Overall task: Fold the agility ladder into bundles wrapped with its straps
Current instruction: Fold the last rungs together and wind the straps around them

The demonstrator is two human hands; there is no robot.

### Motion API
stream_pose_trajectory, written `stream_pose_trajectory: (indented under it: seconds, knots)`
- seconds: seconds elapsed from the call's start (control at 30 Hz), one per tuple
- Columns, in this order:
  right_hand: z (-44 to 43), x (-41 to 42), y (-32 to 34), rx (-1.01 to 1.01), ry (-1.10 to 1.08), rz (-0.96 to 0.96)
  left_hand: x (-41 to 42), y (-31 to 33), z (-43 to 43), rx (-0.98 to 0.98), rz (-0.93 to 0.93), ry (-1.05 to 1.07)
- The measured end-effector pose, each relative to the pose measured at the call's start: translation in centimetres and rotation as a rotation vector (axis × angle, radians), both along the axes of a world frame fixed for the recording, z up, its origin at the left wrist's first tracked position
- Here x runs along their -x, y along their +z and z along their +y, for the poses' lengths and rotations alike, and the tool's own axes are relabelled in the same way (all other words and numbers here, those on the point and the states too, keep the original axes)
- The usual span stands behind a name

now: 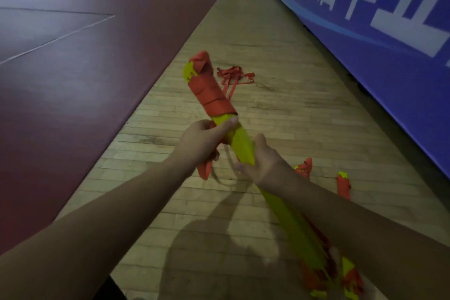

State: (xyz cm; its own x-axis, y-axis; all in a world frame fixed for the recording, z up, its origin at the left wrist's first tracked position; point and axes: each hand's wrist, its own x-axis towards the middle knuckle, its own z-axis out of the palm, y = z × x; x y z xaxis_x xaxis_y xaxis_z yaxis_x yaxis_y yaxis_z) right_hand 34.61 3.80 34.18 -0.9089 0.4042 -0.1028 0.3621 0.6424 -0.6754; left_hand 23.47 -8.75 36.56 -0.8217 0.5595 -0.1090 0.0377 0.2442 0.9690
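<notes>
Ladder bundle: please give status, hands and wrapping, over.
Left hand grips bundle at wrap edge; right hand grips yellow rungs. Only far half wrapped. Loose strap trails on floor, nothing blocking.

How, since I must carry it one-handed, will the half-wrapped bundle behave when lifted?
Probably stiff: the bundle runs straight though the left hand and right hand grip it only near the middle. Likely light, as it is held out in the air. The loose strap tangled on the floor looks floppy and may drag or unwind.
</notes>
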Motion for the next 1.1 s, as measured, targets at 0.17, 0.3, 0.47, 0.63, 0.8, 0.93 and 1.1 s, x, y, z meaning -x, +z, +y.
stream_pose_trajectory:
  seconds: [0.17, 0.3, 0.47, 0.63, 0.8, 0.93, 1.1]
  knots:
    - [-0.7, -0.1, 0.1, -0.013, 0.068, -0.061, -0.2, -0.8, 0.0, -0.111, -0.101, 0.203]
    - [-0.2, 0.0, 0.6, 0.148, 0.03, -0.003, 0.2, -0.2, -0.4, -0.289, -0.128, 0.115]
    - [0.9, -0.2, 1.1, 0.469, 0.128, -0.005, 1.2, 0.7, -0.9, -0.449, -0.167, -0.077]
    - [1.0, -1.0, 1.1, 0.599, 0.188, 0.074, 1.7, 1.1, -1.4, -0.536, -0.194, -0.168]
    - [1.0, -0.7, 0.7, 0.504, 0.037, 0.118, 2.3, 1.4, -1.8, -0.171, 0.001, -0.112]
    - [0.8, -0.3, 0.3, -0.151, -0.067, 0.019, 1.2, 0.4, -1.1, -0.076, 0.011, 0.043]
    - [0.1, -0.5, 0.3, -0.095, 0.03, -0.043, 1.4, -0.9, -0.4, -0.153, -0.112, 0.226]
